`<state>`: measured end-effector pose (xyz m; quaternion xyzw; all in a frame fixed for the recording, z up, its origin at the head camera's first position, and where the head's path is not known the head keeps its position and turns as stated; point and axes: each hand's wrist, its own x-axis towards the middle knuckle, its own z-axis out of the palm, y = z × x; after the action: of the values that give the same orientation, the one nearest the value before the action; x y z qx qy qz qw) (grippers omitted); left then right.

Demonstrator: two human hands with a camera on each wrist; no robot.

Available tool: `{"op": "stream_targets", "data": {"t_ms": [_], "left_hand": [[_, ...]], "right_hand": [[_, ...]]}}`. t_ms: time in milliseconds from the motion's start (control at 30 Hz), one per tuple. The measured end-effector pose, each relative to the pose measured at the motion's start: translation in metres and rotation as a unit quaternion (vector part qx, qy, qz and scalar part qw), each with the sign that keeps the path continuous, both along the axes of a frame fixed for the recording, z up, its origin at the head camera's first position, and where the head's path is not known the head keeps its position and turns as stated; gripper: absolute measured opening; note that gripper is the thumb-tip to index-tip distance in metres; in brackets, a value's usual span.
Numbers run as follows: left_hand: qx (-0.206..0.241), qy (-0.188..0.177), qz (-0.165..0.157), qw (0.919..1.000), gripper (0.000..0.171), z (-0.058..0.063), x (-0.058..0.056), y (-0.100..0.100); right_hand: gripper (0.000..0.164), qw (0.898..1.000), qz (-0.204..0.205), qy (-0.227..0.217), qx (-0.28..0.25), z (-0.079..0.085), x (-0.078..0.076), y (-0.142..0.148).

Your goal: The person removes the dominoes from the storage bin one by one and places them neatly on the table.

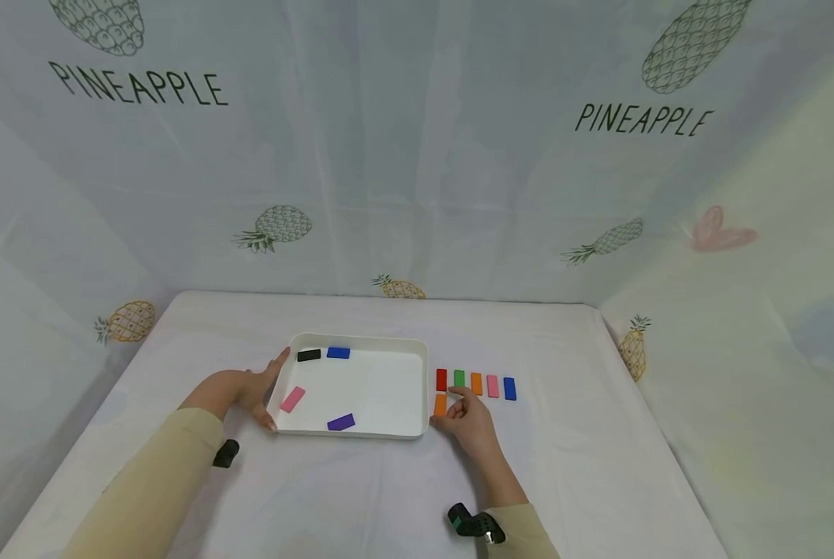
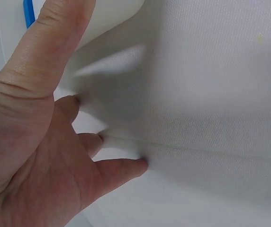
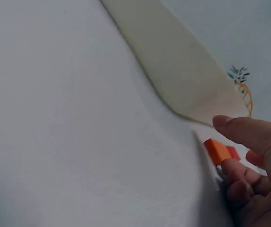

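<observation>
A white rectangular tray (image 1: 361, 388) lies on the table. My left hand (image 1: 255, 392) spans its left end, fingers spread, with the thumb at the near corner and a finger at the far corner. Inside the tray lie a black block (image 1: 309, 355), a blue block (image 1: 338, 352), a pink block (image 1: 293, 399) and a purple block (image 1: 341, 422). My right hand (image 1: 467, 423) is beside the tray's right end, around an orange block (image 1: 441, 404). In the right wrist view, the thumb stands apart from that orange block (image 3: 217, 152), whose lower end is by the fingertips.
Right of the tray runs a row of blocks: red (image 1: 441, 380), green (image 1: 459, 378), orange (image 1: 476, 383), pink (image 1: 492, 386) and blue (image 1: 510, 389). A white cloth covers the table (image 1: 361, 497). Pineapple-printed curtains (image 1: 417, 155) hang behind and at the sides.
</observation>
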<state>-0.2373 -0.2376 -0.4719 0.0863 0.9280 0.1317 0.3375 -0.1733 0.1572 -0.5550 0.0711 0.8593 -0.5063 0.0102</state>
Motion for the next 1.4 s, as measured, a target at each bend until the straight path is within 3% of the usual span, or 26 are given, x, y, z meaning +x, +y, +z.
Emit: {"op": "stream_targets", "data": {"t_ms": [367,567,833,1000,1167,1400], "left_hand": [[-0.006,-0.003,0.002,1.0,0.149,-0.002,-0.001,-0.002],[-0.001,-0.006,-0.001,1.0,0.149,-0.002,-0.002,-0.002],[0.001,-0.005,-0.001,1.0,0.147,-0.003,-0.001,-0.003],[-0.003,-0.004,0.0,1.0,0.148,-0.002,-0.002,-0.002],[-0.003,-0.01,0.007,0.9999,0.147,-0.001,-0.002,-0.002],[0.001,-0.008,0.009,0.9999,0.152,-0.014,-0.007,-0.007]], "right_hand": [[0.051,0.999,0.018,0.033,-0.038,0.04,0.007,-0.026],[0.047,0.992,0.094,0.055,-0.063,0.046,0.011,-0.055],[0.045,0.982,0.172,0.028,-0.079,0.044,0.008,-0.092],[0.043,0.97,0.238,0.002,-0.04,0.045,0.002,-0.108],[0.042,0.95,0.309,0.001,0.034,0.048,-0.002,-0.119],[0.047,0.926,0.353,0.012,0.136,0.045,-0.009,-0.134]]}}
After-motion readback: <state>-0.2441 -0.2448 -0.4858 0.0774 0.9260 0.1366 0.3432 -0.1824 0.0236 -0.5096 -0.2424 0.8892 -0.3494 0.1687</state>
